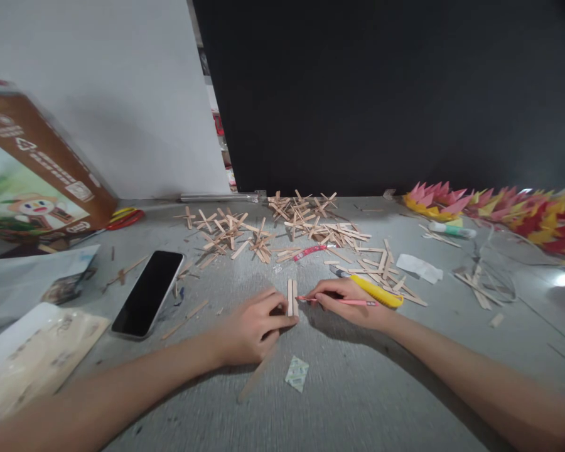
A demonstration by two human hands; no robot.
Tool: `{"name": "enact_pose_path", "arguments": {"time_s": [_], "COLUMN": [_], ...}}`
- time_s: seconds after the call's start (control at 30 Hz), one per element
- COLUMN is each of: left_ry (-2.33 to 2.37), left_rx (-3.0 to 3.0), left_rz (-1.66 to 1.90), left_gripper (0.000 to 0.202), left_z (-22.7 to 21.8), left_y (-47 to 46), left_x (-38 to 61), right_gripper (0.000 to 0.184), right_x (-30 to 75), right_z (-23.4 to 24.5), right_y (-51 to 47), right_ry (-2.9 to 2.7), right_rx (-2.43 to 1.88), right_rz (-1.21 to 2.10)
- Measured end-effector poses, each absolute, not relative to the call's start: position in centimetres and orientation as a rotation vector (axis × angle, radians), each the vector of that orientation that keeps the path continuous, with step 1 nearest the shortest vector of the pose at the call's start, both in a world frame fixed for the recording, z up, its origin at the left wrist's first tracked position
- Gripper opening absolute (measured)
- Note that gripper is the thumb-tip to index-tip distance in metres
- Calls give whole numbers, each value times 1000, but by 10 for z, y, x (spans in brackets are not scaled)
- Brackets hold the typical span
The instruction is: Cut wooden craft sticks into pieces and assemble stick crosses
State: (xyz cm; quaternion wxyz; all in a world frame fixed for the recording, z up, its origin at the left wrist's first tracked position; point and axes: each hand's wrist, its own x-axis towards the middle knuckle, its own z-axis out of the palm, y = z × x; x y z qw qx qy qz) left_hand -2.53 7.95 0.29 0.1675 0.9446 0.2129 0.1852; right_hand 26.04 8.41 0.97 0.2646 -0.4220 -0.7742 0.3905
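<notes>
Your forearms [169,370] are closest, then a small packet [297,374] below your left fingers. Left hand [257,323] is curled, thumb and forefinger holding two craft sticks [295,297] side by side. Right hand [346,300] pinches a pink pencil [358,302], tip just right of the sticks; contact unclear.

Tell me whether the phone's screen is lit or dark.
Dark: the phone lies face up, showing plain black with no glow. Whether it is powered off or merely asleep, I cannot tell.

matt wooden sticks [295,292], glossy phone screen [148,294], smooth plastic cutter handle [377,292], dull, finely streaked tabletop [353,395]
</notes>
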Motion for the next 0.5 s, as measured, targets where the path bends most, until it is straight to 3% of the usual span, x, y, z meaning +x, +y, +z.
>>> {"name": "enact_pose_path", "arguments": {"time_s": [0.5], "left_ry": [532], "left_rx": [2791], "left_rz": [537], "left_gripper": [37], "left_z": [-1], "left_y": [78], "left_x": [-26], "right_gripper": [28], "right_x": [260], "right_z": [8], "right_y": [84], "right_ry": [-2102], "right_rx": [-1121], "right_rz": [1031]}}
